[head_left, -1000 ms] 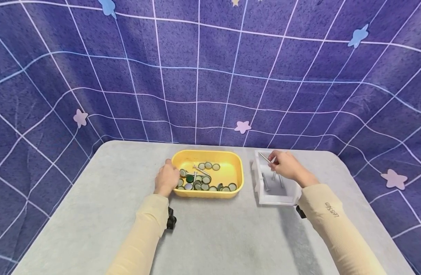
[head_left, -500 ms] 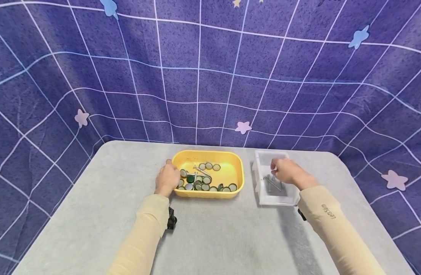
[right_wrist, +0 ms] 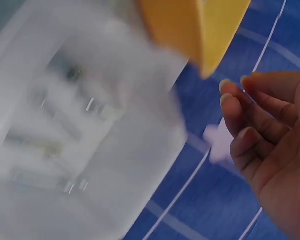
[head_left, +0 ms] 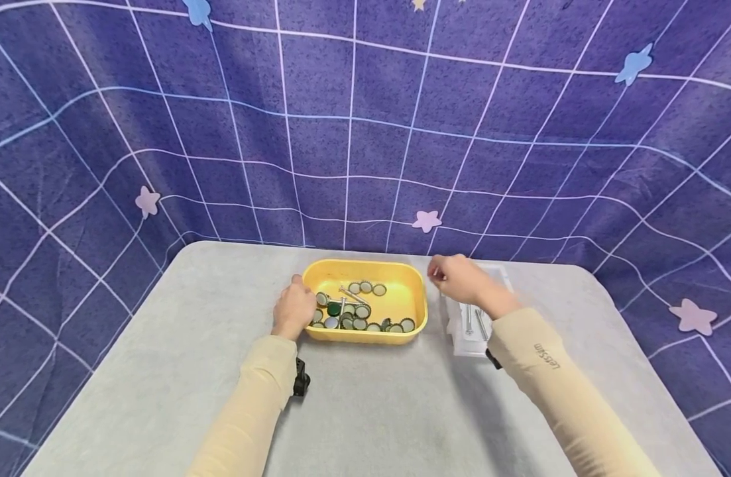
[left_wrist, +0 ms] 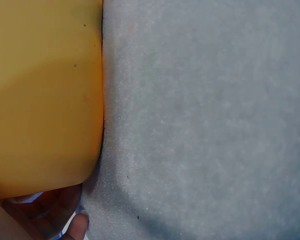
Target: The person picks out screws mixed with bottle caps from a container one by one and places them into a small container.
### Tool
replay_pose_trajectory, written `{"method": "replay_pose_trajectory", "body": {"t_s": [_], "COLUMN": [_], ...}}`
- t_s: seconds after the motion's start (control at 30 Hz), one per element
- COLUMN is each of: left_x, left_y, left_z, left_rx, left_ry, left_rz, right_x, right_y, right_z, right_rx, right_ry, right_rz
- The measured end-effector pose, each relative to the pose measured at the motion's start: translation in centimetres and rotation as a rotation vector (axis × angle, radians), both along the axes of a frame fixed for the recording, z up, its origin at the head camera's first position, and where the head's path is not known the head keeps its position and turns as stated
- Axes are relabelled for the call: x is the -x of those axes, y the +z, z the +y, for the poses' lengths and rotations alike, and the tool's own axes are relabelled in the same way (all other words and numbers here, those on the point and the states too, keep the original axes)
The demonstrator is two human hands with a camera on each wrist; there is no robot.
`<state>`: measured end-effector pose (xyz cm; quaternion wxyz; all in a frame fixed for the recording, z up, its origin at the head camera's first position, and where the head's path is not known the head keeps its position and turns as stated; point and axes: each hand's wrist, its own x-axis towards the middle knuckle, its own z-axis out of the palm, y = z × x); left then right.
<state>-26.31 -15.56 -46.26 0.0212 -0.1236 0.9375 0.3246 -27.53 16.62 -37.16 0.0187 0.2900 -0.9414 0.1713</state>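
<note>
My left hand (head_left: pixel 295 308) grips the left end of a yellow tray (head_left: pixel 401 301). In the left wrist view its fingers curl against the corner of the yellow wall (left_wrist: pixel 45 110). Bottle caps (head_left: pixel 366 287) and several screws (head_left: pixel 354 295) lie inside the tray, mostly along the near side and left. My right hand (head_left: pixel 460 278) hovers over the far left corner of a translucent white bin (head_left: pixel 472 349). Its fingers are loosely bent with nothing between them in the right wrist view (right_wrist: pixel 275 135). Screws (head_left: pixel 469 321) rest on the bin's floor, partly hidden under the right arm.
Both containers stand side by side on a grey table (head_left: pixel 365 411), a narrow gap between them. A blue-purple curtain (head_left: pixel 365 146) with lines and stars hangs behind the table's far edge.
My right hand let a screw drop into the white bin, then moved left toward the yellow tray. The left hand has kept its place on the tray.
</note>
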Motion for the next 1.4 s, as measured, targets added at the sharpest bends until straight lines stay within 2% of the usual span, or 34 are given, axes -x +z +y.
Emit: {"method": "replay_pose_trajectory", "body": {"t_s": [0.1, 0.23, 0.37, 0.5, 0.63, 0.8, 0.87, 1.1, 1.2, 1.4], "left_x": [0.0, 0.0, 0.0, 0.0, 0.1, 0.2, 0.2, 0.1, 0.2, 0.3], "left_y": [0.1, 0.2, 0.1, 0.1, 0.0, 0.0, -0.1, -0.1, -0.2, -0.2], "left_z": [0.2, 0.2, 0.2, 0.3, 0.5, 0.4, 0.2, -0.2, -0.2, 0.1], "left_rx": [-0.002, 0.003, 0.001, -0.006, -0.013, -0.006, -0.004, -0.005, -0.004, -0.008], "left_ry": [-0.003, 0.002, 0.007, 0.004, 0.006, 0.011, 0.013, 0.008, 0.008, 0.008], "left_rz": [-0.001, -0.008, -0.011, -0.004, 0.006, 0.0, -0.004, -0.007, -0.007, -0.003], "right_x": [-0.4, -1.2, -2.0, -2.3, -2.3, -2.1, -2.1, -2.5, -2.5, -2.3], "right_y": [-0.3, -1.7, -3.5, -4.9, -5.6, -6.1, -6.1, -5.8, -5.8, -6.2], "right_z": [-2.7, -6.3, -9.1, -10.7, -11.3, -11.6, -11.7, -12.1, -12.0, -12.0], "right_rx": [0.016, -0.006, -0.056, -0.096, -0.132, -0.152, -0.191, -0.367, -0.356, -0.234], "right_ry": [0.057, 0.092, 0.145, 0.194, 0.22, 0.225, 0.21, 0.16, 0.188, 0.241], "right_rz": [-0.039, -0.092, -0.063, -0.037, -0.067, -0.174, -0.2, -0.135, -0.132, -0.187]}}
